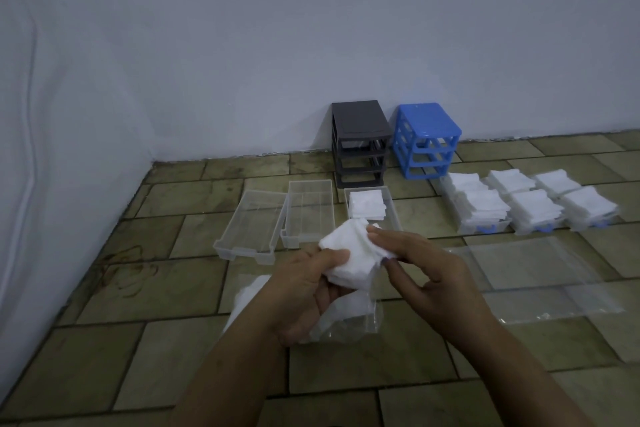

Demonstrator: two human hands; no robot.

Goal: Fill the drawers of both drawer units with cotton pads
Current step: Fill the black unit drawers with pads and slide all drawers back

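Cotton pads [349, 258], a white stack, were held above the tiled floor [104, 340] between both hands, just in front of the half-filled drawer [389, 210]. The left hand [304, 291] had its thumb pressed on top of the stack with its fingers [323, 302] curled beneath, also gripping a clear bag [346, 321] with more pads in it; the right hand [426, 265] pinched the far edge of the stack, thumb and fingers closed on it. To do this step well, the stack should probably be squared at its edges before release, lowered flat into the free near end of that drawer beside the pads already there, and pressed lightly so that the drawer would later slide into its frame without catching. Counted: two frames stood against the wall, one grey unit [360, 142] and one blue unit [427, 140], both with their slots empty. Six drawers lay on the floor: two empty clear ones [251, 225] at the left, the half-filled one next to them, and three heaped with pads [530, 201] at the right, those with blue handles. At least one flat empty bag [540, 267] lay at the right; further sheets could not be told apart.
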